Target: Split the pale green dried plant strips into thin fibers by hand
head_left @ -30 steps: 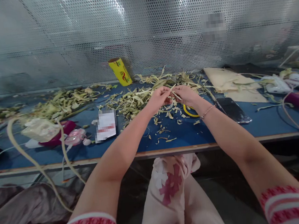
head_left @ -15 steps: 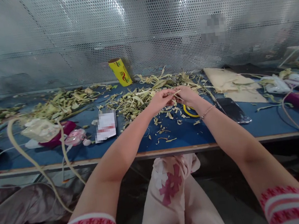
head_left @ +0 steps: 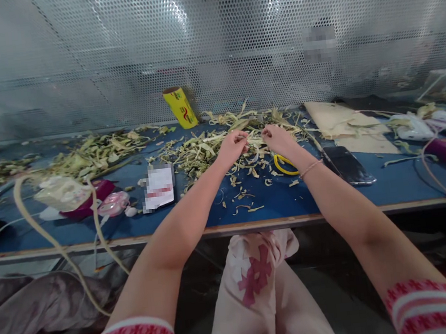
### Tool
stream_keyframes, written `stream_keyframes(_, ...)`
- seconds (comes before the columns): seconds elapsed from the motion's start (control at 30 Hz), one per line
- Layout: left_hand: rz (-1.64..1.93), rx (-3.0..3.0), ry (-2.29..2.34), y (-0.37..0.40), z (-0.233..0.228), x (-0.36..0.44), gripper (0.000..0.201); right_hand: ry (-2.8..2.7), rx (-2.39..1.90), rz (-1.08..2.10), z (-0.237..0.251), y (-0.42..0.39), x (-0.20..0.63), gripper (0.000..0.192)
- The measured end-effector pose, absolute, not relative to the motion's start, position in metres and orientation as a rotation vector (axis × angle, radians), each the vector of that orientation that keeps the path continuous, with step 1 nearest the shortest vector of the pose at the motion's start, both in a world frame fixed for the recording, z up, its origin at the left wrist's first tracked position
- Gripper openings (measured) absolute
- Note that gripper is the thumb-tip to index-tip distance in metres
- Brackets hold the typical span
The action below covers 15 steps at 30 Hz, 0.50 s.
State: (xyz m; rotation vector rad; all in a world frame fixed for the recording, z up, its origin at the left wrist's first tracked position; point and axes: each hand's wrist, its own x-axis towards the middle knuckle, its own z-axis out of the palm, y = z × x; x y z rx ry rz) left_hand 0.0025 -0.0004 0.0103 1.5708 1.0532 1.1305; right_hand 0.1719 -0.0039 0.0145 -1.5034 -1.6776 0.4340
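My left hand is over a heap of dried leaf strips, its fingers curled and their tips pinched. A short gap to the right, my right hand is pinched too, fingertips facing the left ones. Whatever either hand may hold is too small to make out. Pale shreds lie on the blue tabletop below and between the hands. A yellow loop rests beside my right wrist, partly covered by it.
A yellow tube leans at the back by the perforated metal panel. Right of my arm are a phone and brown paper sheets. A white card and a purple device with cables sit left; another leaf pile lies behind.
Half a second ago my hands met, with a thin pale strip at the fingers. They have since moved apart, and that strip no longer shows between them.
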Motion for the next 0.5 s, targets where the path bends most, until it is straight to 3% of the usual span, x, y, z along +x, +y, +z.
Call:
stream_keyframes(0.1, 1.09, 1.614, 1.057, 0.004, 0.004, 0.003, 0.011, -1.854, -1.522, 0.253, 0.01, -0.002, 0.174, 0.009)
stream_keyframes(0.37, 1.131, 1.419, 1.008, 0.004, 0.005, 0.006, 0.006, -1.618, -1.37, 0.932, 0.013, -0.008, 0.161, 0.015)
stream_keyframes(0.5, 1.125, 1.408, 1.009, 0.006, 0.004, 0.004, 0.003, -1.706, -1.325, 0.847, 0.011, -0.007, 0.162, 0.008)
